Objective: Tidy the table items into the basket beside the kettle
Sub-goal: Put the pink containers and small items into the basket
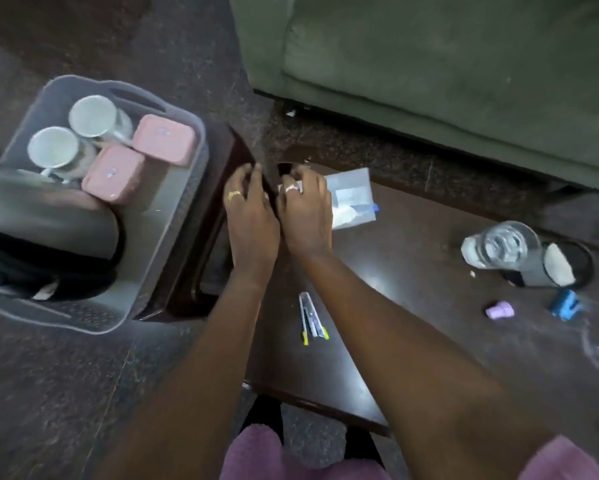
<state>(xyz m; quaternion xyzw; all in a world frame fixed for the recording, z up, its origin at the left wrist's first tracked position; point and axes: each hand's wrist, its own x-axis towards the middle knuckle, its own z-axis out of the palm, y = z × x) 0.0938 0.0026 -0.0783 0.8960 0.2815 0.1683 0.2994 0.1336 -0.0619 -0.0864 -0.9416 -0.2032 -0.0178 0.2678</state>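
Note:
A grey plastic basket stands at the left on a small dark stool. It holds two cups and two pink boxes. The dark kettle overlaps its near left side. My two hands meet at the far left corner of the dark table. My right hand has its fingers curled over the left edge of a clear plastic bag with white contents. My left hand is curled beside it, over the gap between table and stool. What its fingers hold is hidden.
Loose pens lie near the table's middle. At the right are a tipped clear glass jar, a black and grey object, a small purple cap and a blue piece. A green sofa stands behind.

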